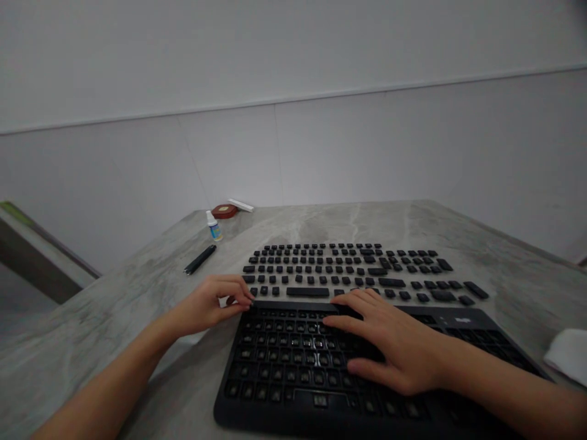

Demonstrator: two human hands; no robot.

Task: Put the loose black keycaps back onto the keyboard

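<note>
A black keyboard base [293, 414] lies on the table in front of me, its key sockets bare where no keycaps sit. At its upper left corner my left hand [217, 305] is closed, thumb and fingertips pinched together. Anything between those fingertips is too small and dark to make out. Across the middle of the base rests my right hand [385, 342], palm down with fingers apart, holding nothing. Just beyond the base, loose black keycaps are spread in rows, among them a long spacebar keycap [307, 292].
On the grey marbled table [160, 263] at left are a dark pen-like tool [200, 260], a small white spray bottle [213, 226], a reddish-brown case [224, 211] and a white strip [241, 205]. A white cloth-like thing [568, 354] lies at right. Behind stands a wall.
</note>
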